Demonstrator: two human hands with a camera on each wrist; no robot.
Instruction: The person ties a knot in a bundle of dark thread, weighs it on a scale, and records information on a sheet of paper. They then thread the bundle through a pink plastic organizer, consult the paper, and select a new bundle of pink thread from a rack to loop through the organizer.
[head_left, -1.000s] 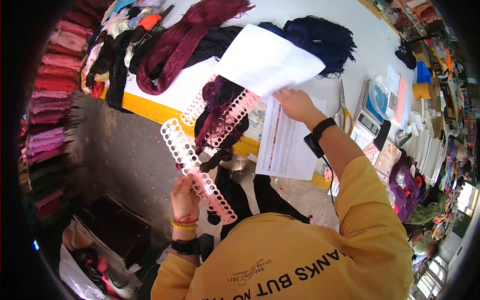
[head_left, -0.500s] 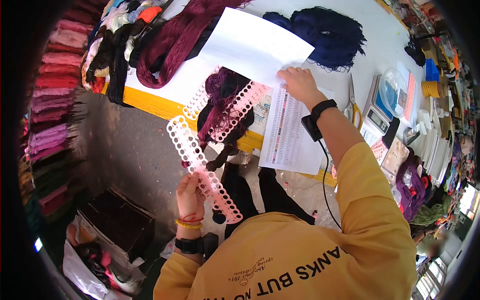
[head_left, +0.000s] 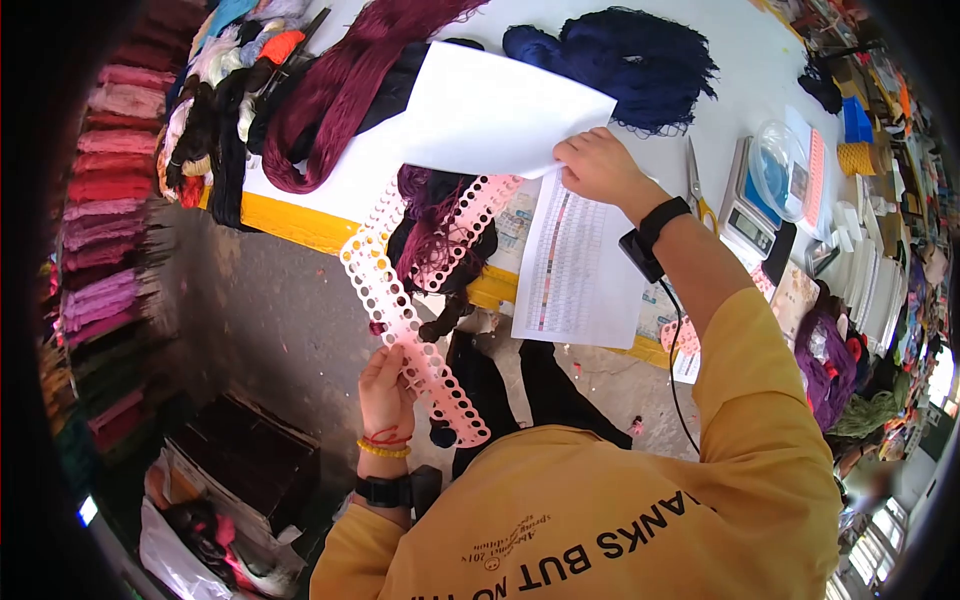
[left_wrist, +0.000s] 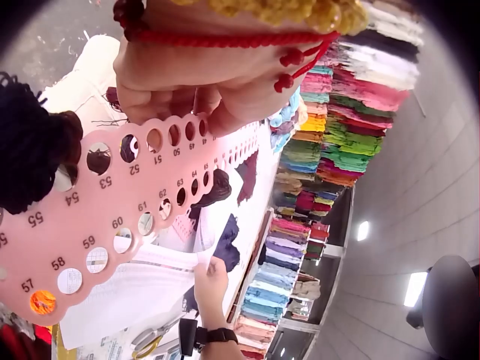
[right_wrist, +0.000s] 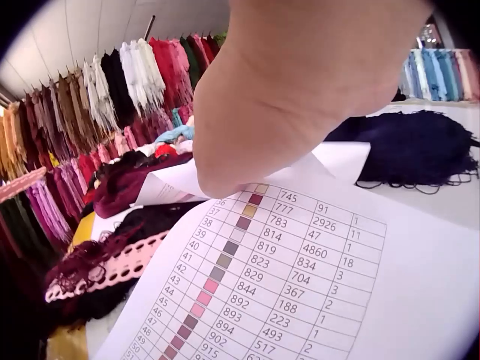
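Your left hand (head_left: 385, 385) has its fingers curled round the pink numbered thread card (head_left: 400, 315), held off the table (head_left: 290, 222) edge. Your right hand (head_left: 595, 165) pinches the lifted white sheet (head_left: 490, 115) above the printed colour chart (head_left: 575, 270).

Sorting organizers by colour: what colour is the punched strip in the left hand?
Pink; the strip shows best in the left wrist view.
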